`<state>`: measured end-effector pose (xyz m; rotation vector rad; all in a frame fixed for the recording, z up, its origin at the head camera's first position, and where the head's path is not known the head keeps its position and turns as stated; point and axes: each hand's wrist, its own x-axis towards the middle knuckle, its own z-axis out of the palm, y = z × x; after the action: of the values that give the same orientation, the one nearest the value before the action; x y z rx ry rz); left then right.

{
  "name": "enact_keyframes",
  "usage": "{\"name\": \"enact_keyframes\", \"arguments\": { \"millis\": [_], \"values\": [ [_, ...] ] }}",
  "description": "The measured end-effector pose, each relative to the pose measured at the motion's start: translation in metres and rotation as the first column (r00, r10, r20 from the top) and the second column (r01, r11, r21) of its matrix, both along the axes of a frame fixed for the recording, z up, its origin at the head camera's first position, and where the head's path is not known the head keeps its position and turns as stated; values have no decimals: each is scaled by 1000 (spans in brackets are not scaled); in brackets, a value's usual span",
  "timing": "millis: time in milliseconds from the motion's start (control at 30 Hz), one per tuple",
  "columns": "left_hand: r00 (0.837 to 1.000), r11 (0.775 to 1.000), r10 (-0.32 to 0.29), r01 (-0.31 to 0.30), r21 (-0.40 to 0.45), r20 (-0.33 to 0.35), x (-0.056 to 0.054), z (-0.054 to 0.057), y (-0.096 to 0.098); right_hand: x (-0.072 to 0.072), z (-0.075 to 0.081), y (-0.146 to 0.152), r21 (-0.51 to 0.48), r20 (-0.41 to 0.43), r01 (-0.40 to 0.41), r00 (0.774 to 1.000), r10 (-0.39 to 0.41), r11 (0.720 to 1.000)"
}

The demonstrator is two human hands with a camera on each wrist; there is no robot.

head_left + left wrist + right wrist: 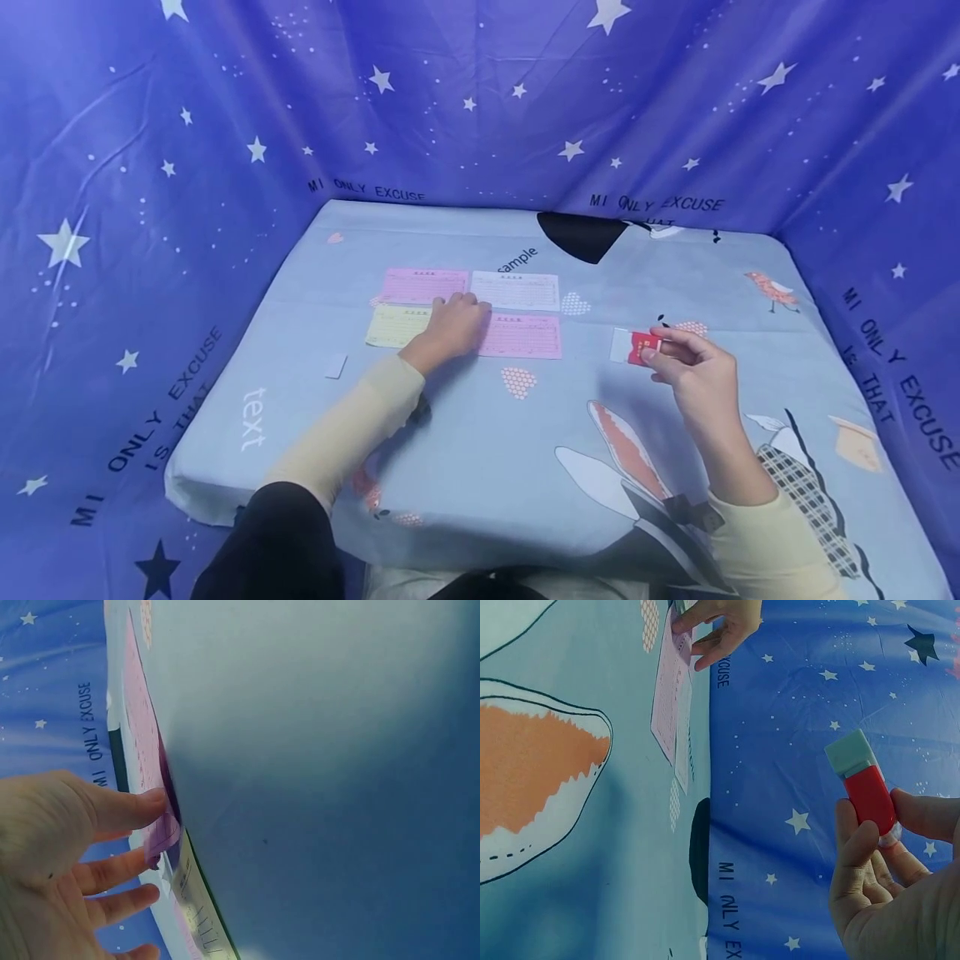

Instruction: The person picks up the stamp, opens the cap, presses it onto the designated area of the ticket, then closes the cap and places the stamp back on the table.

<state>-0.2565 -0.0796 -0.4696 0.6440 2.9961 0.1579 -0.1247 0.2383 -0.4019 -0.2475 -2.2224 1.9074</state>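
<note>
Four-cornered paper forms with printed tables lie together on the bed-like surface. My left hand (456,327) pinches the left edge of the near-right pink form (522,337) between thumb and finger; in the left wrist view this pink form (144,735) is bent up at the fingers. A yellow form (395,325) lies partly under that hand. Behind are another pink form (422,286) and a white form (515,291). Off to the right, my right hand (697,367) holds up a small flat red item with a pale rectangular end (870,796); its kind is unclear.
A small white piece (336,366) lies left of the forms. The grey-blue printed cloth (465,467) covers the raised surface. Blue star-patterned curtains (480,125) hang along its back and sides.
</note>
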Motion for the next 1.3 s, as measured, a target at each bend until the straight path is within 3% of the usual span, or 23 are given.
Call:
{"name": "enact_keyframes", "arguments": {
  "millis": [200,400,567,667,900,1067,1233,1300],
  "values": [
    [1000,1000,2,-1,23,-9,-1,1,1,1,-1,3,0,-3,-7,1000,7,1000],
    [997,988,34,-43,145,66,2,6,2,3,-3,3,-30,1,-6,1000,6,1000],
    [982,950,98,-140,278,159,5,16,0,3,-2,2,-28,-1,-8,1000,8,1000],
    [975,925,107,-169,340,196,5,20,-1,3,-2,1,-33,-6,-11,1000,11,999],
    [962,850,29,-166,500,270,6,27,-8,5,0,-1,-31,4,-27,1000,27,999],
    [936,806,0,-208,554,352,12,31,-10,6,0,-2,-26,7,-39,999,39,999],
    [904,770,-64,-224,597,422,21,34,-10,7,0,-4,98,18,-76,997,74,992],
    [902,775,-93,-200,600,422,25,35,-10,8,0,-5,166,22,-102,995,100,981]
  ]
}}
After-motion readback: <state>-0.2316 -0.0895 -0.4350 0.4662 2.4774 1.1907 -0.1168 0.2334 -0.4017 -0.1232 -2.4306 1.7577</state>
